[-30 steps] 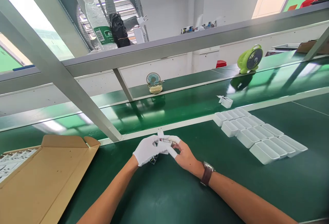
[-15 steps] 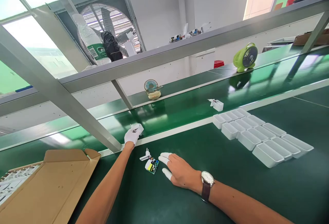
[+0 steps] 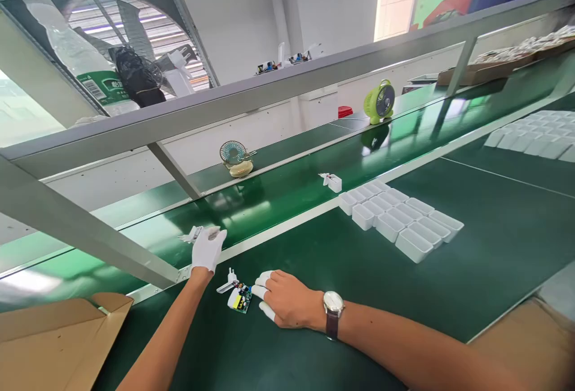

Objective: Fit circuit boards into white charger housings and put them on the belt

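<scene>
My left hand (image 3: 209,250), in a white glove, is over the green conveyor belt with its fingers apart. Just beyond it on the belt lies a white plastic housing with a plug part (image 3: 192,235), partly hidden by the glove. On the dark green tabletop sits a small circuit board (image 3: 242,299) with a yellow component, joined to a white plug piece (image 3: 230,281). My right hand (image 3: 290,299) rests at the board's right edge, white covers on some fingertips, fingers stretched out and holding nothing. Whether its fingertips touch the board, I cannot tell.
Rows of open white plastic cases (image 3: 399,217) stand to the right, with more cases (image 3: 536,133) farther off. Another white case with a plug (image 3: 333,182) sits on the belt. A cardboard box (image 3: 54,343) is at lower left. A metal post (image 3: 90,232) slants down beside my left hand.
My left hand has let go of the white housing, which lies on the belt. My right hand has come closer to the circuit board. The view has swung right.
</scene>
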Action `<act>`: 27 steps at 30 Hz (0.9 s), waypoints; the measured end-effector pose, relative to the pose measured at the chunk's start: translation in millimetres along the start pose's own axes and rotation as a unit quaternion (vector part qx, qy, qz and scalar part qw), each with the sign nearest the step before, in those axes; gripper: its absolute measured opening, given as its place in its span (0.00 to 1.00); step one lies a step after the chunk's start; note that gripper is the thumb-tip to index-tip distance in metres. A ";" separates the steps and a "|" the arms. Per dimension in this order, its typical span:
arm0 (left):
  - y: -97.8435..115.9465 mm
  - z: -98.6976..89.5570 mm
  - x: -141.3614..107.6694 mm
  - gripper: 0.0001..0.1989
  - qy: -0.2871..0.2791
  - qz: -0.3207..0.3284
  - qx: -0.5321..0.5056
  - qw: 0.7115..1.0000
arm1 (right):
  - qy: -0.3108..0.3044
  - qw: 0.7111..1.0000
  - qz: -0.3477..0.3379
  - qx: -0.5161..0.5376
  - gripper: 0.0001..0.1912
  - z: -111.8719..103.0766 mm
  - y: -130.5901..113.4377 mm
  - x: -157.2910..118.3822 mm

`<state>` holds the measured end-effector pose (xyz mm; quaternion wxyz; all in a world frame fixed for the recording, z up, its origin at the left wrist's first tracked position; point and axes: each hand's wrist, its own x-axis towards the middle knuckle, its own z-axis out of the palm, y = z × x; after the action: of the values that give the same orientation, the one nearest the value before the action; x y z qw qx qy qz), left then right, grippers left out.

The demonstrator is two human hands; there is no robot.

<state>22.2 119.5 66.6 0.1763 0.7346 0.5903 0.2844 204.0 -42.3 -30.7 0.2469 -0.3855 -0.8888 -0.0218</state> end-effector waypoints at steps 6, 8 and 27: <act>75.9 54.9 -17.4 0.16 -0.122 0.116 -0.033 0.985 | -0.006 0.999 -0.015 -0.033 0.17 -5.8 -2.1 1.9; 106.1 77.3 -31.7 0.19 -0.231 0.193 -0.005 0.954 | -0.005 0.999 -0.016 -0.039 0.17 -6.6 -2.1 2.7; 233.5 190.1 -59.9 0.02 -0.322 0.387 0.087 0.860 | -0.005 0.999 -0.034 0.004 0.15 -0.1 10.6 3.3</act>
<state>311.9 19.8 45.3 0.1672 0.9669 0.1913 0.0247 209.5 -32.6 -30.7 0.2432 -0.3543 -0.9026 -0.0245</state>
